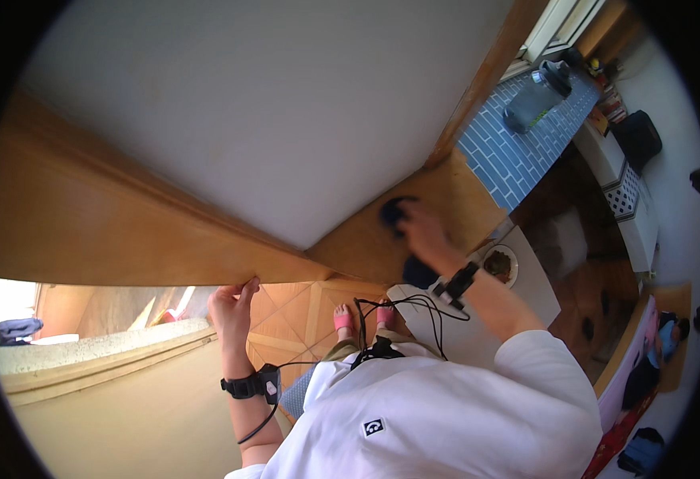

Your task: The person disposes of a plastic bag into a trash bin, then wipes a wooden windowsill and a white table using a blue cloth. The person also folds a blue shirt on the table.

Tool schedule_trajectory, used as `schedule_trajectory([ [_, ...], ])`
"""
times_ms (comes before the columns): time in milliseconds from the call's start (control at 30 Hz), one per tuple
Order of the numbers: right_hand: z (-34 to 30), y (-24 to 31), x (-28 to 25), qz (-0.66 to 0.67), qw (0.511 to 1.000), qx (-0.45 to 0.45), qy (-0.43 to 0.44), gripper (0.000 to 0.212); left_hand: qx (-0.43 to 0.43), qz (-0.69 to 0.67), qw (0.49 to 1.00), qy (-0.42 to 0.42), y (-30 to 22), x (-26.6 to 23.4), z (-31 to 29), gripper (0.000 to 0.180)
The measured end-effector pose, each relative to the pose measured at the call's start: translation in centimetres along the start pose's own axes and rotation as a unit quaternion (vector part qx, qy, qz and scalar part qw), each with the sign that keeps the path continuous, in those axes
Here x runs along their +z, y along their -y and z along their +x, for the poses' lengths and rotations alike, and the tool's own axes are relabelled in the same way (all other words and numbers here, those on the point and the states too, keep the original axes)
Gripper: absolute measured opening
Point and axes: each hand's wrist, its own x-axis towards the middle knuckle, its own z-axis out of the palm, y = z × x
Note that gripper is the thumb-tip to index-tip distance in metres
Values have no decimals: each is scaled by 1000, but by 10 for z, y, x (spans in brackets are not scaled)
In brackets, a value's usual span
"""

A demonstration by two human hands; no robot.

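Note:
My right hand (428,231), smeared by motion, presses a dark blue cloth (398,212) against the wooden ledge (462,199), beside the corner of a pale wall panel (270,104). More dark blue fabric (420,272) shows below that hand, near the wrist; whether it is the same cloth I cannot tell. My left hand (235,307) is raised to the lower edge of a long wooden board (126,231), its thumb and fingers pinched at that edge. Straps with small devices sit on both wrists, and black cables (422,307) hang between them.
A large clear bottle (535,100) stands on a blue brick-patterned surface (517,148) by the window. Below the ledge, a plate of food (500,265) rests on a white tabletop (533,291). A cream half-wall (126,399) runs at left. My feet in pink slippers (343,317) stand on tiles.

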Motion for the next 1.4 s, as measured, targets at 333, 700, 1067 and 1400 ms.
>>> schedule_trajectory([
  [333,14,-105,-28,-145,925,345,-61,19,-27,-38,999,19,3,21,7,19],
  [700,19,-140,-41,-203,920,333,33,18,-56,-52,997,8,-8,33,7,17],
  [1067,23,-158,-24,-227,922,314,-10,10,-44,-70,997,4,-9,39,15,15],
  [1400,31,-185,-51,-51,906,421,-7,20,-88,-70,994,11,-24,41,18,16],
])
